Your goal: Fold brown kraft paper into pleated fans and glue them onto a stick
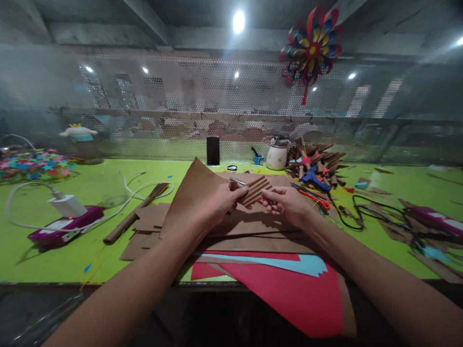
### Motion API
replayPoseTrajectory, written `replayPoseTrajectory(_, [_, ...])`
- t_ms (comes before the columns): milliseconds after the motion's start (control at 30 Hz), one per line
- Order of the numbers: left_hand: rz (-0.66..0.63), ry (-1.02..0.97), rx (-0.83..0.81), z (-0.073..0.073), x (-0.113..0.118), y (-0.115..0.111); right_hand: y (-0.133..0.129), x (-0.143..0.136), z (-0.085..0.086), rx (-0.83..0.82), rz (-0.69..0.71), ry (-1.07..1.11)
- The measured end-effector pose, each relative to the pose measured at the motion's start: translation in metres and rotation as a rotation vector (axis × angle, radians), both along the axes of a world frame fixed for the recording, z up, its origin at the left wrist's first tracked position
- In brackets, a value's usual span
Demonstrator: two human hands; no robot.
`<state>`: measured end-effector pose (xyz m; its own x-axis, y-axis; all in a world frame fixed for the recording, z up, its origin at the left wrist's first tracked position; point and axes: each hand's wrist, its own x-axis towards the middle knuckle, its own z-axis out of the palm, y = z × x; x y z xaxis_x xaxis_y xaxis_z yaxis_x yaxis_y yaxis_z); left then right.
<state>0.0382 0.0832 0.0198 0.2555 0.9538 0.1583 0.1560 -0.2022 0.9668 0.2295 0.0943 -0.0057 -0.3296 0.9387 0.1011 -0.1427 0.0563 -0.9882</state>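
Note:
Between my two hands is a small striped brown paper piece (257, 191), with parallel folds or strips. My left hand (231, 196) is closed, its thumb and fingers pinching the piece's left edge; a thin silvery tool (238, 181) shows just above its thumb. At the right edge of the piece, my right hand (284, 202) pinches it between thumb and index finger, the other fingers curled. Both hands are above large brown paper sheets (235, 226). Red paper (289, 294) and light blue paper (307, 263) stick out beneath, towards the table's front edge.
Rolled brown paper (133, 217) and a purple power strip (65, 225) lie left. At the right are a blue glue gun (315, 178), black cable (356, 212) and brown scraps (394, 221). Behind stand a black phone (213, 151) and a white jar (277, 154).

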Motion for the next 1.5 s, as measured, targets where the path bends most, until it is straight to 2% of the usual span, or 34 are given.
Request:
replayPoseTrajectory(633, [0.027,-0.032,-0.058,-0.0059,-0.0021,0.0067,0.0007,0.0001,-0.0022,0.006,0.011,-0.028])
replayPoseTrajectory(1000, [0.028,-0.081,-0.041,-0.0033,0.0017,0.0036,0.0002,0.0002,-0.0024,0.014,0.034,-0.027])
replayPoseTrajectory(1300, [0.044,-0.025,-0.022,-0.0041,-0.0010,0.0055,-0.0012,-0.0008,-0.0010,0.023,0.030,-0.021])
replayPoseTrajectory(1500, [0.041,-0.088,-0.021,-0.0042,-0.0010,0.0056,-0.0024,-0.0011,-0.0001,0.022,0.026,-0.030])
